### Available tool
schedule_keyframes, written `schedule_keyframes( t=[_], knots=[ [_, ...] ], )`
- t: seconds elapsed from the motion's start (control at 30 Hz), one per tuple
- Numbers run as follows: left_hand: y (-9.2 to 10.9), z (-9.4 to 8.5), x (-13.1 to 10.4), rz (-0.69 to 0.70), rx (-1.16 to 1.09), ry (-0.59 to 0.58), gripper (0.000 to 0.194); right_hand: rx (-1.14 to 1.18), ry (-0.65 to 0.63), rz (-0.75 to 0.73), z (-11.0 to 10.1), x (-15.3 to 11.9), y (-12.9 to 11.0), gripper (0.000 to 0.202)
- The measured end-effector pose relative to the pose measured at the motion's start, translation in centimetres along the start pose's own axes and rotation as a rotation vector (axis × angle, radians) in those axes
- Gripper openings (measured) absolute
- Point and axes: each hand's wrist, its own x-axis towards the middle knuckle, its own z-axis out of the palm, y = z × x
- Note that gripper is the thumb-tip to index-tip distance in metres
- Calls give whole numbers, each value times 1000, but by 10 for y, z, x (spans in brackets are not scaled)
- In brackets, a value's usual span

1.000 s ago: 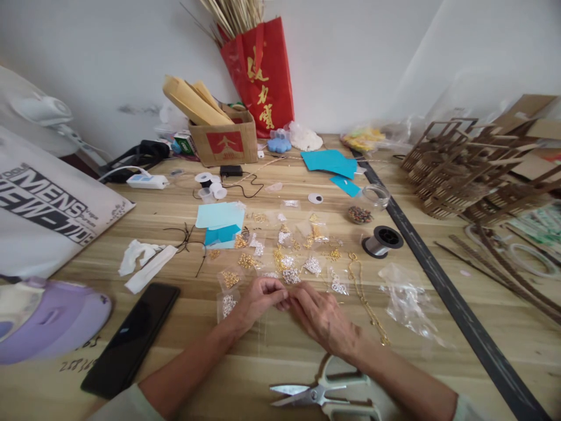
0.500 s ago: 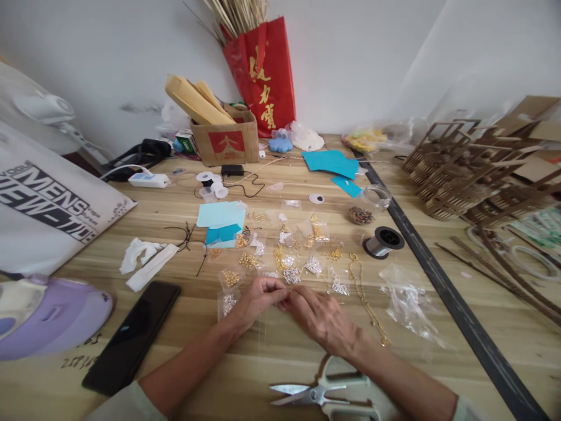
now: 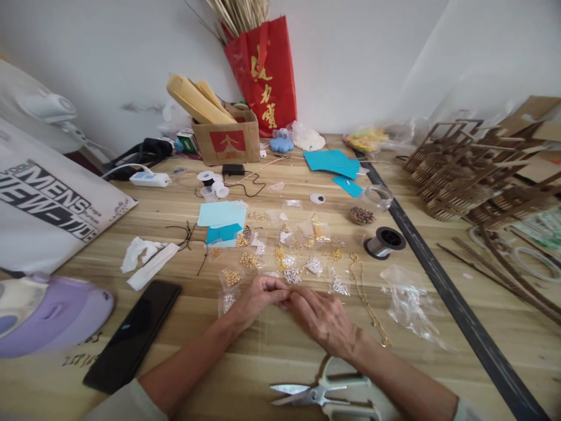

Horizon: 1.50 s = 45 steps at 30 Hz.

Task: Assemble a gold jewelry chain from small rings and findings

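My left hand (image 3: 259, 297) and my right hand (image 3: 322, 318) meet at the fingertips over the table, both closed in a pinch. Whatever they hold is too small to make out. Just beyond them lie small bags of silver beads (image 3: 291, 275) and gold beads (image 3: 248, 259). A bag of silver rings (image 3: 339, 283) is behind my right hand, with a gold chain (image 3: 368, 304) to its right. Scissors (image 3: 315, 394) with pale handles lie slightly open below my right wrist. A bag of silver pieces (image 3: 228, 302) sits beside my left hand.
A black phone (image 3: 131, 336) and a purple device (image 3: 56, 313) lie left. Toward the right are a wire spool (image 3: 384, 242), a crumpled clear bag (image 3: 412, 298) and wooden baskets (image 3: 464, 169). A cardboard box (image 3: 225, 143) and a red bag (image 3: 267, 76) stand at the back.
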Motion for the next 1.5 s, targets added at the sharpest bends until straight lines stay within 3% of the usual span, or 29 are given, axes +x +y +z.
schedule_keyframes(
  t=[0.6,1.07,1.5],
  knots=[
    [1,0,0,-36,-82,-31,30,31,39,-42,-4,1,2,29],
    [5,3,-2,12,56,-5,27,203,22,199,8,-1,3,16],
    [3,4,-1,32,82,18,25,194,6,214,10,-3,3,18]
  ],
)
